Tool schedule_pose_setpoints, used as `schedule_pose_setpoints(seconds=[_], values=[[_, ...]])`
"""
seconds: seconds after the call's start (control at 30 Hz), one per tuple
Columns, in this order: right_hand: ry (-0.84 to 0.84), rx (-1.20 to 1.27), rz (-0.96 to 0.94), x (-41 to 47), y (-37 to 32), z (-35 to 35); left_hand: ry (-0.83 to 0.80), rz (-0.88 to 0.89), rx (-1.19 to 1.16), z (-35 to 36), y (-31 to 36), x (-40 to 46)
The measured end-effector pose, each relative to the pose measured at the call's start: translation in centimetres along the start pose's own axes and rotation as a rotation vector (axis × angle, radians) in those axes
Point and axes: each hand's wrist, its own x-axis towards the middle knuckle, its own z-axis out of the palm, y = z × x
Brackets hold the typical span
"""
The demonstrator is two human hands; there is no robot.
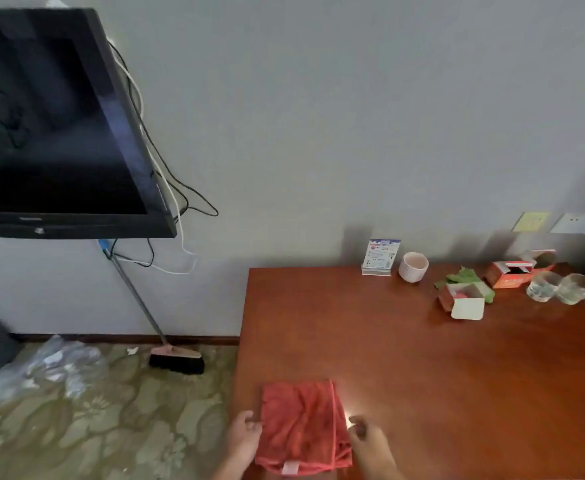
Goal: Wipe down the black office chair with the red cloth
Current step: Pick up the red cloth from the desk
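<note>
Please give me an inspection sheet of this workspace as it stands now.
Surface: wooden desk, glare spot beside the cloth.
Job's things: red cloth lies folded at the near desk edge; black office chair not in view.
Clutter: white cup, card stand, opened orange boxes, two glasses along the back.
Grips: left hand and right hand touch the cloth's side edges; whether they pinch it is unclear.
Cables: loose wires hang behind the wall TV.
Surroundings: broom against the wall, plastic bag on carpet.
</note>
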Motion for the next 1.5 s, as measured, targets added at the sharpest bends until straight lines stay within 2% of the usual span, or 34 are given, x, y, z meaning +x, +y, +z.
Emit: schedule_pose_setpoints(seconds=[0.1, 0.17, 0.27, 0.37, 0.57, 0.7, 0.83, 0.93, 1.0, 1.07, 1.2, 1.3, 1.37, 1.43, 1.5], values=[[-0.004, -0.036, 0.006, 2.8, -2.5, 2.3, -0.148, -0.009, 0.027, 1.9, -1.4, 5.5], [-0.031, -0.017, 0.089, 4.2, -3.2, 3.4, -0.171, -0.033, 0.060, 2.0, 0.8, 4.2], [-0.053, -0.084, 0.173, 5.6, -2.9, 4.7, -0.127, -0.068, 0.061, 1.7, 4.1, 2.3], [-0.031, 0.013, 0.187, 6.3, -2.9, 5.5, -0.107, -0.084, 0.072, 3.0, 4.4, 3.3], [-0.052, 0.110, 0.023, 6.4, -3.1, 4.4, -0.131, 0.084, -0.023, 2.9, 5.5, 3.2], [0.017, 0.327, -0.108, 2.6, -5.9, 0.9, -0.236, 0.205, -0.241, 1.1, 7.6, 0.0], [0.030, 0.319, -0.381, -1.7, -8.3, -4.2, -0.439, 0.454, -0.274, -1.4, 9.7, -4.3], [-0.034, 0.199, -0.577, -4.7, -10.6, -8.4, -0.712, 0.606, -0.223, -4.0, 12.1, -7.9], [-0.041, 0.100, -0.689, -6.5, -12.1, -10.5, -0.952, 0.563, -0.192, -4.7, 13.7, -10.0], [-0.085, 0.000, -0.785, -8.4, -13.5, -12.1, -1.085, 0.461, -0.179, -4.0, 14.8, -12.2], [-0.251, -0.392, -0.931, -12.1, -15.1, -14.9, -0.987, 0.405, -0.140, 0.1, 14.5, -18.1], [-0.219, -0.658, -0.990, -14.0, -13.6, -16.2, -0.834, 0.371, -0.198, 3.7, 12.2, -22.4], [-0.162, -0.707, -1.027, -14.9, -11.1, -17.0, -0.762, 0.273, -0.321, 5.7, 9.8, -24.5], [-0.045, -0.654, -1.026, -15.5, -7.5, -17.9, -0.748, 0.133, -0.420, 7.1, 7.3, -26.6], [0.122, -0.531, -0.922, -16.6, -3.1, -18.8, -0.797, -0.018, -0.463, 8.0, 5.1, -29.0]])
